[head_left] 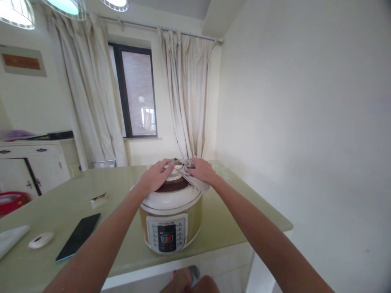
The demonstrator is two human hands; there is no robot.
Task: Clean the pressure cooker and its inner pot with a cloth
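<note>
A round electric pressure cooker (171, 203) with a white lid and a front button panel stands upright near the table's front edge. On top of the lid, my left hand (155, 177) is closed about the left side of the lid handle (175, 176), its thumb over the top. Opposite it, my right hand (203, 170) has its fingers closed on a crumpled greyish cloth (195, 181). The cloth lies against the handle and drapes down the lid's right side. Some fingertips of both hands are hidden behind the handle and the cloth.
On the pale green table (122, 183), left of the cooker, lie a dark phone (79, 236), a white oval object (41, 240), a small packet (99, 200) and a white flat item (12, 238). A white wall (290, 122) rises on the right. A cabinet (45, 162) stands at left.
</note>
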